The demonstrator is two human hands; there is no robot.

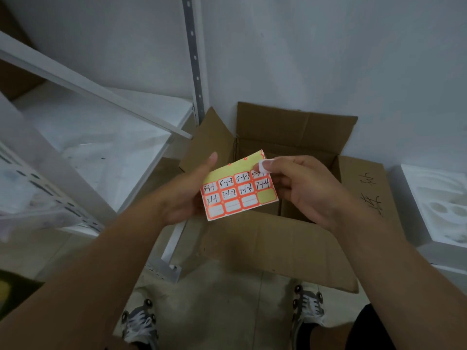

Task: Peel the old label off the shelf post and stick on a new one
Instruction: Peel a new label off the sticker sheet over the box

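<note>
- The label sheet is held up over the open cardboard box, which serves as the landmark here.
- The sheet has a yellow backing and orange-bordered labels; handwritten numbers fill the upper rows, three labels in the bottom row are blank, and one cell at the sheet's lower right corner shows bare backing.
- The left hand supports the sheet from the box's left side, its thumb lying along the sheet's left edge and its fingers hidden behind the paper, so it is gripping the sheet.
- The right hand sits above the box's middle, its fingers pinching a small white label at the sheet's top right corner; the label is curled up off the backing.
- The shelf post, a pale perforated upright, stands behind the box's left flap against the wall.
- White shelves lie to the left of the box.
- A white foam tray sits to the right of the box.
- Two sneakers stand on the floor just in front of the box's near flap.
</note>
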